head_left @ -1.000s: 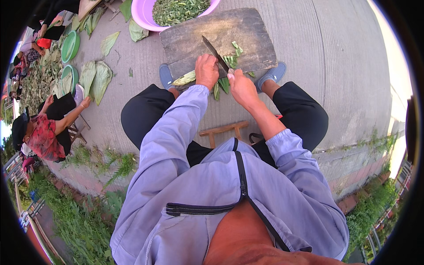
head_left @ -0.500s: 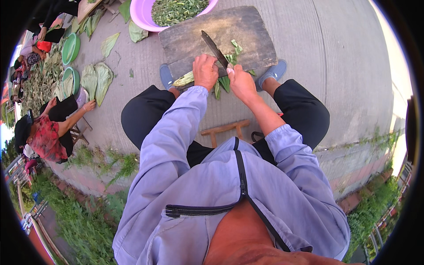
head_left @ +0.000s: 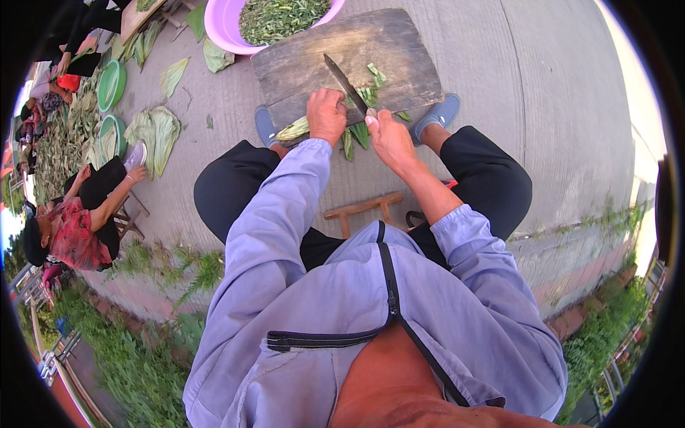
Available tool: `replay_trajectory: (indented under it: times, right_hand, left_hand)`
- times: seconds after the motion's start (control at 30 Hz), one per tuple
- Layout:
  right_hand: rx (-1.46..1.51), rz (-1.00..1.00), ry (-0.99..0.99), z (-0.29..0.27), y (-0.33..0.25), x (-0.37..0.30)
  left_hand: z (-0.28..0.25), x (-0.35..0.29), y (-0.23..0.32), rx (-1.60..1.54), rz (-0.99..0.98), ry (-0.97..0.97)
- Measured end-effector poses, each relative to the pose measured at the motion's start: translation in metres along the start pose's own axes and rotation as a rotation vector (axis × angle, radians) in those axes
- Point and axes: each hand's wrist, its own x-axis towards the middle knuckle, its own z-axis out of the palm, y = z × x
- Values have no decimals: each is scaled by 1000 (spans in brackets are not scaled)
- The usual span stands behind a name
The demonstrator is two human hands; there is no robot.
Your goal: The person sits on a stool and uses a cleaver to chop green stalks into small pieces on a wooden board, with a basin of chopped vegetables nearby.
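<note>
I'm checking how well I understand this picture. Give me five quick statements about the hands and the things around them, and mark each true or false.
1. The right hand grips a knife. True.
2. The cutting board is round. False: it is roughly rectangular.
3. The left hand rests on the person's knee. False: it holds a bunch of leaves at the board's near edge.
4. The pinkish-purple basin holds chopped greens. True.
5. The knife's tip points toward the person. False: it points away, toward the upper left.
</note>
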Motion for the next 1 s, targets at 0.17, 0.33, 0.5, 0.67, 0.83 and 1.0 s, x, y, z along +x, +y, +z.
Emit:
replay_trajectory:
  times: [0.17, 0.33, 0.5, 0.67, 0.83, 1.0]
  right_hand:
    - [26, 27, -43, 2, 0, -2]
    - [37, 4, -8, 9, 3, 1]
    - [20, 43, 18, 7, 3, 11]
    - [37, 41, 25, 2, 7, 12]
    - [79, -10, -20, 1, 3, 3]
    - [72, -5, -57, -5, -3, -1]
  left_hand:
    - [1, 0, -1, 3, -3, -8]
    - [1, 0, 0, -3, 7, 2]
    - [0, 0, 1, -29, 18, 4]
    - [-1, 0, 1, -23, -1, -2]
    - [-1, 0, 1, -23, 8, 2]
    - [0, -1, -2, -36, 7, 10]
